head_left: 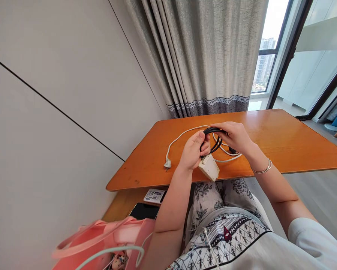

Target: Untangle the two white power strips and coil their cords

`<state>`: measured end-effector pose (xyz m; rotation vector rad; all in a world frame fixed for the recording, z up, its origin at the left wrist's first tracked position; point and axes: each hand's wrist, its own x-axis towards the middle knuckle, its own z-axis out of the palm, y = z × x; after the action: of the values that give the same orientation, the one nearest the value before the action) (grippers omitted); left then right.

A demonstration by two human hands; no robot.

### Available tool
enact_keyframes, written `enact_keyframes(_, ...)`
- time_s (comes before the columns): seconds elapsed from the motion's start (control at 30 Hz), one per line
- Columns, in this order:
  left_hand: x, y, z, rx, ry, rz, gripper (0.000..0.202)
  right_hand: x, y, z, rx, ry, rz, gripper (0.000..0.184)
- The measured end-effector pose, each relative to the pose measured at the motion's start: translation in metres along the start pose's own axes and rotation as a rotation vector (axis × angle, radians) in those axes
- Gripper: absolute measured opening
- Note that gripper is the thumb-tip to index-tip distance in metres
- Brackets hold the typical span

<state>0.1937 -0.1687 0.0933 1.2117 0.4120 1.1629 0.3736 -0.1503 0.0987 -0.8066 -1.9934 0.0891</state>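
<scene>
Above the wooden table (146, 153), my left hand (195, 148) is closed around a coiled black cable (212, 130). My right hand (232, 135) pinches the same coil from the other side. Just below my left hand a white box-shaped block (209, 167) hangs over the table's near edge; whether it touches that hand I cannot tell. A white cord (182, 134) loops across the tabletop behind the coil and ends at a white plug (167, 163) on the left. Near my right wrist lies a small black piece (232, 150), partly hidden.
A pink bag (112, 236), a dark phone-like slab (144, 211) and a printed card or box (155, 196) are at lower left, below the tabletop. A white wall (58, 75) borders the table's left side. Curtains (207, 56) hang behind it.
</scene>
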Motion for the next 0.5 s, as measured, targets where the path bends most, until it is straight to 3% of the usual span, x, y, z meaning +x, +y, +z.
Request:
enact_keyframes(0.17,-0.001,0.003,-0.001,-0.054,-0.057,-0.070,0.041,0.003,-0.002,-0.004,0.125,-0.019,0.034,0.024)
enact_keyframes(0.37,-0.002,0.005,-0.003,-0.115,-0.120,-0.162,0.036,0.006,0.009,-0.013,0.505,-0.279,0.203,0.033)
enact_keyframes(0.5,-0.001,0.004,-0.002,-0.153,-0.105,-0.238,0.041,0.005,0.019,-0.008,0.630,-0.252,0.254,0.044)
